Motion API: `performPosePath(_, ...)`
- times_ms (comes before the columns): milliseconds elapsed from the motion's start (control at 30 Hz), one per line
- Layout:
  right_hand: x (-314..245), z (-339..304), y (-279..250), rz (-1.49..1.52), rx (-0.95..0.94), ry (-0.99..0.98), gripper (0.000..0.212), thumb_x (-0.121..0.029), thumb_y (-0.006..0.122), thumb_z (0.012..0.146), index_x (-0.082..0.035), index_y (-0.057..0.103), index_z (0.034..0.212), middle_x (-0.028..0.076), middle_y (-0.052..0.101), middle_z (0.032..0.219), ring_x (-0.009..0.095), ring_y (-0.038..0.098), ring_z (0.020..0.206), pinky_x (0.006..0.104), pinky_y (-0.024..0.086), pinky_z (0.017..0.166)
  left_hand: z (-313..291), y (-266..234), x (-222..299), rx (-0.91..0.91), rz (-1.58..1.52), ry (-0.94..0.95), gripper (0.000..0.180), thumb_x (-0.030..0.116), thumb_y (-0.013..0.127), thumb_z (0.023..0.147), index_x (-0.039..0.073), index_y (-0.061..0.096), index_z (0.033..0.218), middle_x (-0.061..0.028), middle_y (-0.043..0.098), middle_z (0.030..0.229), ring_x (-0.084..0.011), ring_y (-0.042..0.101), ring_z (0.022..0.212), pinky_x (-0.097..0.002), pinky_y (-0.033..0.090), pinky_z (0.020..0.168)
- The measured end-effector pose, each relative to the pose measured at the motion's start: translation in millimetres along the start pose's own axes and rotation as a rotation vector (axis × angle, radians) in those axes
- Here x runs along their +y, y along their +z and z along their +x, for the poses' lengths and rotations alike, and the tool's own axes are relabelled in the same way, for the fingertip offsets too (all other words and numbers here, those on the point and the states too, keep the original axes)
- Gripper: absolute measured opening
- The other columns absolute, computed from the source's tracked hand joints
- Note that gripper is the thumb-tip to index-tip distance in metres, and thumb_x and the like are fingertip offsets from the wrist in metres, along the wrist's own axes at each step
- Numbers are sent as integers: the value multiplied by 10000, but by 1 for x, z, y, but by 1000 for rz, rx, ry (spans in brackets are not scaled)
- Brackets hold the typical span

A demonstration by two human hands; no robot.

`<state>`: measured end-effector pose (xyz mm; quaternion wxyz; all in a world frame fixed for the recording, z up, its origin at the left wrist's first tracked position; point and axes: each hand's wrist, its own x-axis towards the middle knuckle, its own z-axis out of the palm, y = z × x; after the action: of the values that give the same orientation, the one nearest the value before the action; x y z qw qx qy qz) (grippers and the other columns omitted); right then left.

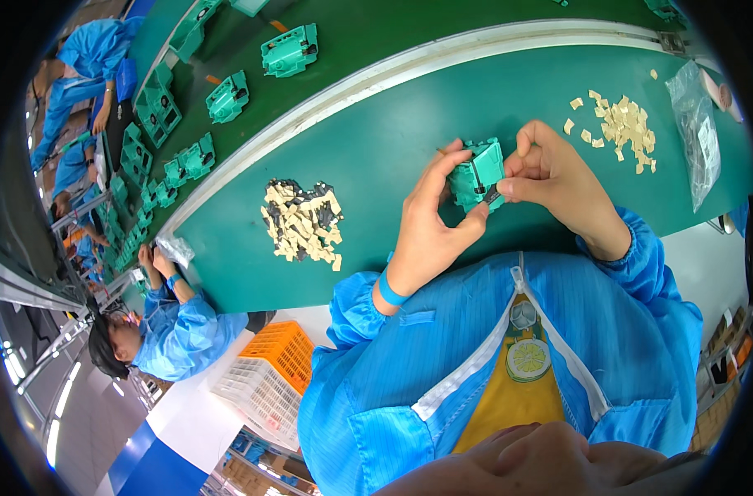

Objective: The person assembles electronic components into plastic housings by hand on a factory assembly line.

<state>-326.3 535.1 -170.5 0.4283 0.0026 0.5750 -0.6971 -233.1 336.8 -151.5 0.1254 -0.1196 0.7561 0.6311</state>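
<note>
A teal plastic housing (pixel 480 169) with a dark line across its top is held above the green table, in front of my chest. My left hand (pixel 430 219) grips it from the left, thumb at the near edge and fingers along the far side. Between the thumb and fingers of my right hand (pixel 558 178) is a small dark piece (pixel 494 198), pressed against the housing's near right edge. My fingertips partly cover the piece, so I cannot tell how far it sits in the housing. A blue band circles my left wrist.
Left on the table lies a pile of cream and black small pieces (pixel 300 221); scattered cream pieces (pixel 626 128) lie right, beside a clear plastic bag (pixel 697 136). Beyond a pale rail, a belt carries teal housings (pixel 290 51). Co-workers sit left, near an orange crate (pixel 281 351).
</note>
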Motion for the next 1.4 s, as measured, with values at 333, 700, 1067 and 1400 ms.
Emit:
performPosePath(333, -18, 17, -11, 258, 80, -199, 181, -147, 636, 1025, -54, 532, 1140, 85, 693, 1024, 126, 636, 922, 279, 510, 853, 51, -5, 21, 211, 378, 345, 660, 109, 798, 841, 1, 529, 1434, -203, 508, 1505, -331, 564, 1329, -425, 478, 1075)
performPosePath(700, 2, 0, -27, -23, 18, -131, 90, -114, 582, 1045, -27, 606, 1046, 58, 690, 994, 111, 638, 932, 260, 513, 862, 201, -50, -26, 651, 1071, 534, 615, 249, 738, 897, 136, 527, 1463, -271, 338, 1596, -468, 319, 1474, -697, 303, 1120)
performPosePath(1067, 9, 5, -8, -194, -97, -131, 82, -87, 582, 1038, -12, 613, 1044, 44, 660, 963, 103, 617, 921, 252, 501, 860, -32, -65, -42, 680, 844, 179, 168, 98, 757, 859, 30, 709, 1005, -149, 677, 991, -338, 672, 886, -406, 549, 771)
performPosePath(1400, 7, 1, 14, -261, -158, -163, 86, -88, 602, 1026, -5, 620, 1010, 34, 668, 933, 83, 595, 875, 239, 480, 817, -49, -86, -58, 787, 817, -125, 135, 88, 749, 884, -1, 701, 974, -132, 669, 841, -289, 667, 735, -397, 539, 680)
